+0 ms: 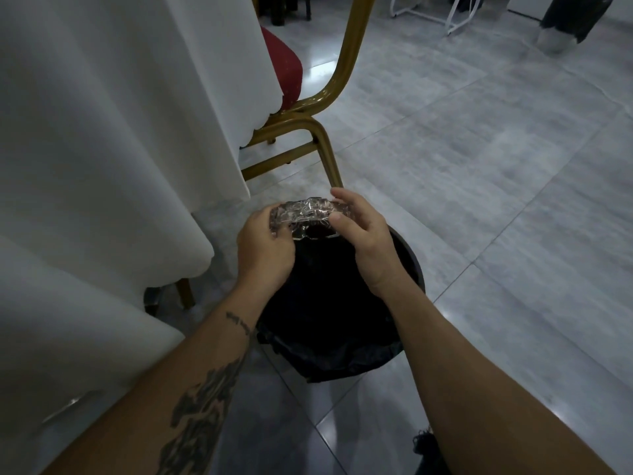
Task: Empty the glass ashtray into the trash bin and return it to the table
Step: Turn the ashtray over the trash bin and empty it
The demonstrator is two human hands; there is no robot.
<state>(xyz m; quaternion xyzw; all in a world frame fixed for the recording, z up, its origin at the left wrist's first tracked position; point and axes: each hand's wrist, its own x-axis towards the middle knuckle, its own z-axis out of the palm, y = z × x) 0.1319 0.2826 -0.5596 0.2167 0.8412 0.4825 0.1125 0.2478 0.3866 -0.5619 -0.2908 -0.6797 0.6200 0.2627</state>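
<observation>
The clear cut-glass ashtray (303,214) is tipped on edge above the far rim of the trash bin (409,255), its hollow side turned toward me and down. My left hand (265,250) grips its left side and my right hand (364,234) grips its right side, thumb on the near face. The bin is round and dark, lined with a black bag (329,351), and stands on the floor directly under my hands. What lies inside the bin is too dark to see.
A table draped in a white cloth (113,114) fills the left side. A gold-framed chair (322,97) with a red seat (284,70) stands behind the bin, one leg close to my hands. Grey floor tiles (496,166) spread to the right.
</observation>
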